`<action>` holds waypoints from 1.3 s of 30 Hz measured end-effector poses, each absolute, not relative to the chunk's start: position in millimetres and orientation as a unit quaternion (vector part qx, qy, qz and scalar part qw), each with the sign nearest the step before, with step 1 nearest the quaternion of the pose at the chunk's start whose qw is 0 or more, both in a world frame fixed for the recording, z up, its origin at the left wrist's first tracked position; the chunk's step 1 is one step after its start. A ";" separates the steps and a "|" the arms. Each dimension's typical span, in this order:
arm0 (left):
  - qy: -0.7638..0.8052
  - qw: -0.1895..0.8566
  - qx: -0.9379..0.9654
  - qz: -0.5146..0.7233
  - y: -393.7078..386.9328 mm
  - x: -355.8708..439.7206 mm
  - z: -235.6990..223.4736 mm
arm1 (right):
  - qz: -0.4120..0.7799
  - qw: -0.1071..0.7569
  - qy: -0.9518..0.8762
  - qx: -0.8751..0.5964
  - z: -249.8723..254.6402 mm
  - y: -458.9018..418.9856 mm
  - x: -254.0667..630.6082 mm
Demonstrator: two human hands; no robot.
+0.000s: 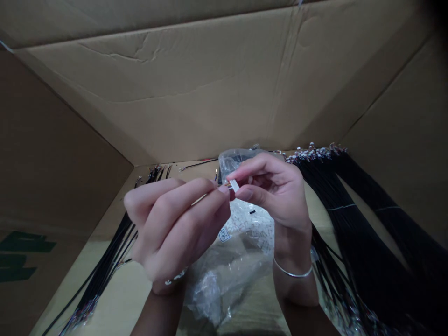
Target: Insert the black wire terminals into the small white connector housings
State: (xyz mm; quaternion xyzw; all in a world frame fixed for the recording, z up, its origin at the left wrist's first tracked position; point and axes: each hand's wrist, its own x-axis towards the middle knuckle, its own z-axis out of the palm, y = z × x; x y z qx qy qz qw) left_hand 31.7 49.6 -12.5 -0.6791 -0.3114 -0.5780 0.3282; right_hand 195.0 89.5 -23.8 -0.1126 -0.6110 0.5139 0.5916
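Both my hands meet at the middle of the view, above a clear plastic bag [231, 261] of small white connectors. My right hand [276, 191] pinches a small white connector housing [234, 185] between thumb and forefinger. My left hand [175, 224] is closed in a pinch on a thin wire end [201, 199] that points into that housing. A silver bangle sits on each wrist.
Cardboard walls [196, 93] enclose the work surface on three sides. A thick bundle of black wires [371, 242] with terminal ends lies at the right. A smaller bunch of black wires [105, 266] lies at the left. Loose wires rest near the back wall.
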 end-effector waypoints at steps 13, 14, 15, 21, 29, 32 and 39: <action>-0.364 0.243 -0.719 -0.540 43.2 33.5 -3.6 | 0.472 0.615 -0.626 -0.078 -35.2 94.8 189.8; -0.350 0.246 -0.726 -0.538 43.9 32.5 -3.5 | 0.467 0.617 -0.629 -0.080 -35.5 95.0 189.5; -0.346 0.244 -0.729 -0.538 44.8 31.2 -3.4 | 0.461 0.618 -0.632 -0.081 -35.7 95.1 189.2; -0.350 0.234 -0.736 -0.530 45.9 27.5 -3.0 | 0.424 0.629 -0.643 -0.103 -36.8 94.8 188.1; -0.363 0.253 -0.718 -0.538 46.8 31.1 -4.3 | 0.386 0.649 -0.646 -0.112 -38.0 95.0 184.2; -0.337 0.276 -0.724 -0.534 48.9 29.3 -4.2 | 0.394 0.642 -0.646 -0.121 -37.0 94.3 184.9; -0.316 0.275 -0.732 -0.537 56.6 26.5 -11.2 | 0.520 0.555 -0.626 -0.170 -23.6 84.1 192.8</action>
